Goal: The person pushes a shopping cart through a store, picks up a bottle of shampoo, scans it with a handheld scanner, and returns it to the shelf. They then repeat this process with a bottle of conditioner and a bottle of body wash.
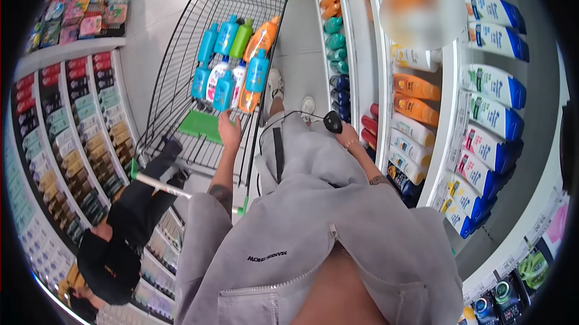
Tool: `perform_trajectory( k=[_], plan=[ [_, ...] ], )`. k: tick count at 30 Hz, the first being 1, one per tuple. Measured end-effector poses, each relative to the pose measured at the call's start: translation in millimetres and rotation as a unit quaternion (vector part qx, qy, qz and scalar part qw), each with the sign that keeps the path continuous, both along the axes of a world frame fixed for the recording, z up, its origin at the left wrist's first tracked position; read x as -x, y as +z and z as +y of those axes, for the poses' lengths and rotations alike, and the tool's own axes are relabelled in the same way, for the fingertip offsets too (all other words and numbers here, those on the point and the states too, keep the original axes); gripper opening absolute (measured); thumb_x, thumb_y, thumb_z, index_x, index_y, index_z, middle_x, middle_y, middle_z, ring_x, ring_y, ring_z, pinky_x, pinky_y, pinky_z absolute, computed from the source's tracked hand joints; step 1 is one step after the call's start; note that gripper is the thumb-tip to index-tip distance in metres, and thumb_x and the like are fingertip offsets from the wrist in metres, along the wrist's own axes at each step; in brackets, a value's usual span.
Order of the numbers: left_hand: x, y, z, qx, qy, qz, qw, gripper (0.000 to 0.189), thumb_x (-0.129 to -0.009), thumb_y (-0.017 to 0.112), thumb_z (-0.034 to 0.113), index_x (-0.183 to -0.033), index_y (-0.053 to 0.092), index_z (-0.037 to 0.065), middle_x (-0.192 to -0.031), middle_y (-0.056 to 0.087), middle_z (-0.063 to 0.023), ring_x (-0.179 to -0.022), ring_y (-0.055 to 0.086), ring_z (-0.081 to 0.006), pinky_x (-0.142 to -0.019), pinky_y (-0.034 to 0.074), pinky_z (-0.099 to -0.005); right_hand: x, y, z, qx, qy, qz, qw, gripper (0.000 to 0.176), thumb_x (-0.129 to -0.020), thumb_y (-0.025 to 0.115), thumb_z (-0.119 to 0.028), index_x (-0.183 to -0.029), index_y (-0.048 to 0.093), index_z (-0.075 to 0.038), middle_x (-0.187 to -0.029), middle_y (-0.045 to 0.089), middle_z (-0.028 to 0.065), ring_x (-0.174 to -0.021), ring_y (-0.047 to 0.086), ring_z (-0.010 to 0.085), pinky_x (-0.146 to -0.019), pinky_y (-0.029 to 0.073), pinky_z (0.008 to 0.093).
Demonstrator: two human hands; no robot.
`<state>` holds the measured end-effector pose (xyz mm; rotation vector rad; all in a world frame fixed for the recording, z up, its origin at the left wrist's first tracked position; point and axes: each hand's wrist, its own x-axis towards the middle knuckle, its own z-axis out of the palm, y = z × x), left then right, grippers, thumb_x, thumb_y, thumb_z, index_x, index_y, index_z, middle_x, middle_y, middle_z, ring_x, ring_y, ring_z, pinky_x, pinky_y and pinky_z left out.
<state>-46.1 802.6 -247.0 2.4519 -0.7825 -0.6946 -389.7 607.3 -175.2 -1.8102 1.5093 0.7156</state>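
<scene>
Several blue bottles (226,35), a green bottle (242,38), an orange bottle (261,40) and white bottles (216,82) lie grouped in the shopping cart (155,87). My left hand (229,129) is over the near part of the cart, its fingers apart, just below the nearest blue bottle (224,91); whether they touch is unclear. At the right of my body, my right hand (347,137) is closed on a black rounded device (332,121) with a thin cable. Its fingers are partly hidden behind the device.
Shelves of bottles (416,87) line the right side, with white and blue bottles (494,87) farther right. Shelves of small boxes (66,126) stand at the left. A person in dark clothes (114,261) is at lower left, beside the cart's green-ended handle (161,185).
</scene>
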Motion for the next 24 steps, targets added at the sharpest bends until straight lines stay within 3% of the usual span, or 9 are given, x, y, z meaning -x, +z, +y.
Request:
perform_trajectory(
  k=[3, 5, 7, 11, 14, 17, 20, 24],
  plan=[
    [-18.4, -69.6, -24.8, -0.052, 0.013, 0.089, 0.995, 0.043, -0.077, 0.064, 0.017, -0.116, 0.051, 0.005, -0.104, 0.057, -0.0197, -0.1, 0.053, -0.0377, -0.085, 0.044, -0.0451, 1.0, -4.0, 1.7, 0.072, -0.071, -0.027, 0.994, 0.029, -0.072, 0.059, -0.016, -0.097, 0.06, -0.002, -0.091, 0.063, 0.0249, -0.091, 0.06, 0.0397, -0.08, 0.048, 0.047],
    [-13.7, -104.5, -75.2, -0.054, 0.041, 0.13, 0.989, 0.048, -0.076, 0.065, 0.019, -0.12, 0.05, 0.007, -0.105, 0.057, -0.0201, -0.102, 0.053, -0.0381, -0.086, 0.044, -0.0455, -12.2, 11.5, -2.8, 0.048, -0.108, 0.003, 0.993, 0.032, -0.07, 0.06, -0.019, -0.097, 0.062, -0.001, -0.092, 0.063, 0.0252, -0.093, 0.059, 0.0403, -0.082, 0.047, 0.0445],
    [-15.1, -133.1, -98.2, -0.058, -0.007, 0.145, 0.988, 0.053, -0.075, 0.065, 0.022, -0.124, 0.047, 0.01, -0.109, 0.055, -0.0214, -0.103, 0.053, -0.0384, -0.086, 0.045, -0.0457, -24.2, 23.4, 1.5, 0.042, -0.113, -0.019, 0.993, 0.04, -0.068, 0.064, -0.018, -0.103, 0.059, 0.001, -0.094, 0.063, 0.0252, -0.094, 0.059, 0.041, -0.084, 0.047, 0.0434],
    [-9.8, -145.8, -152.8, -0.144, 0.024, 0.186, 0.972, 0.072, -0.074, 0.068, 0.031, -0.134, 0.035, 0.007, -0.124, 0.046, -0.0242, -0.111, 0.049, -0.0406, -0.091, 0.043, -0.0481, -15.0, 9.2, 26.9, -0.022, -0.096, 0.021, 0.995, 0.044, -0.066, 0.068, -0.015, -0.106, 0.057, 0.0, -0.094, 0.063, 0.0246, -0.093, 0.059, 0.0407, -0.083, 0.047, 0.0438],
    [6.4, -186.4, -170.2, -0.17, 0.049, 0.15, 0.973, 0.086, -0.072, 0.071, 0.036, -0.138, 0.025, 0.006, -0.128, 0.043, -0.0228, -0.116, 0.045, -0.0412, -0.093, 0.041, -0.0509, -6.5, -3.3, 43.6, -0.045, -0.087, 0.022, 0.995, 0.044, -0.066, 0.068, -0.015, -0.105, 0.056, 0.0, -0.093, 0.063, 0.0239, -0.091, 0.059, 0.0404, -0.082, 0.047, 0.0439],
    [11.1, -198.7, -184.9, -0.204, 0.061, 0.128, 0.969, 0.094, -0.069, 0.074, 0.038, -0.14, 0.02, 0.007, -0.128, 0.044, -0.0219, -0.119, 0.042, -0.041, -0.093, 0.041, -0.0522, -10.3, -5.1, 43.6, -0.063, -0.067, 0.026, 0.995, 0.046, -0.065, 0.068, -0.014, -0.107, 0.056, -0.001, -0.093, 0.063, 0.0236, -0.091, 0.06, 0.0398, -0.081, 0.047, 0.0429],
    [14.9, -212.6, -190.3, -0.199, 0.039, 0.072, 0.977, 0.097, -0.067, 0.076, 0.038, -0.139, 0.019, 0.007, -0.125, 0.044, -0.0224, -0.115, 0.045, -0.0416, -0.091, 0.041, -0.0518, -11.3, -1.4, 40.5, -0.088, -0.092, 0.043, 0.991, 0.041, -0.068, 0.064, -0.013, -0.107, 0.056, -0.001, -0.094, 0.062, 0.024, -0.092, 0.059, 0.0406, -0.079, 0.047, 0.0439],
    [5.3, -209.1, -199.8, -0.219, 0.026, 0.105, 0.97, 0.093, -0.064, 0.077, 0.038, -0.133, 0.024, 0.006, -0.121, 0.046, -0.0228, -0.105, 0.051, -0.0429, -0.088, 0.044, -0.0507, -7.9, 1.2, 36.4, -0.076, -0.112, 0.036, 0.99, 0.038, -0.071, 0.062, -0.012, -0.107, 0.055, -0.001, -0.093, 0.062, 0.024, -0.091, 0.059, 0.0414, -0.077, 0.047, 0.0449]
  ],
)
